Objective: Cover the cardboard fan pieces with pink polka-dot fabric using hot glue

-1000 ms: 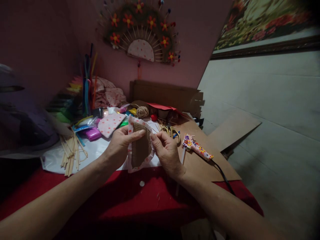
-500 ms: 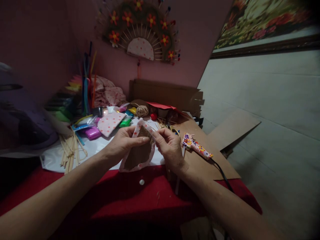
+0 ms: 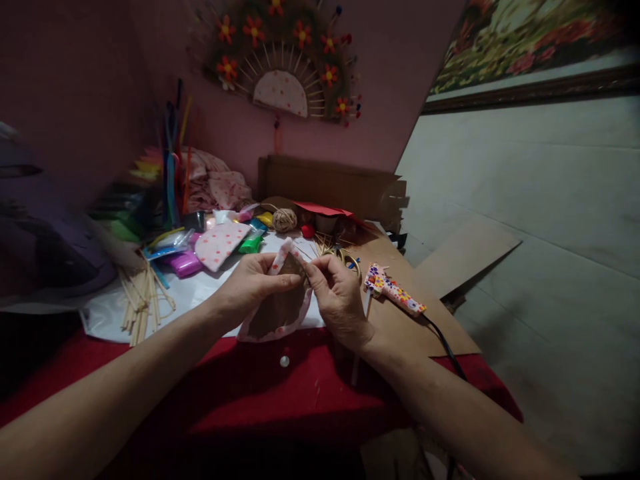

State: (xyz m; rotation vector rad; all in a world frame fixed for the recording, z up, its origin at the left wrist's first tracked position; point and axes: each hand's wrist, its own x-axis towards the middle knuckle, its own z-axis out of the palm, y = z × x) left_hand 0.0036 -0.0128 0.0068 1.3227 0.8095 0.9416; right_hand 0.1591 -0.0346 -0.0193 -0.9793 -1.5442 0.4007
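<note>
Between my hands is a brown cardboard piece (image 3: 275,312) with pink dotted fabric folded over its edges, held above the table's front. My left hand (image 3: 253,283) pinches it at the upper left, thumb flat on the cardboard. At its upper right, the thumb and fingers of my right hand (image 3: 337,297) are closed on the fabric edge. A matching dotted fabric-covered piece (image 3: 220,245) lies behind my left hand. To the right of my right hand rests a flower-patterned glue gun (image 3: 395,293) on cardboard.
Wooden sticks (image 3: 137,307) lie at the left, near colourful clay packets (image 3: 184,264). A ball of twine (image 3: 285,220) and scissors (image 3: 350,259) sit behind my hands. A small white bead-like object (image 3: 285,361) is on the red cloth (image 3: 240,393). A decorated fan (image 3: 280,93) hangs on the wall.
My right thumb and fingers have shifted slightly left and down along the upper edge of the cardboard piece. My left hand keeps nearly the same hold.
</note>
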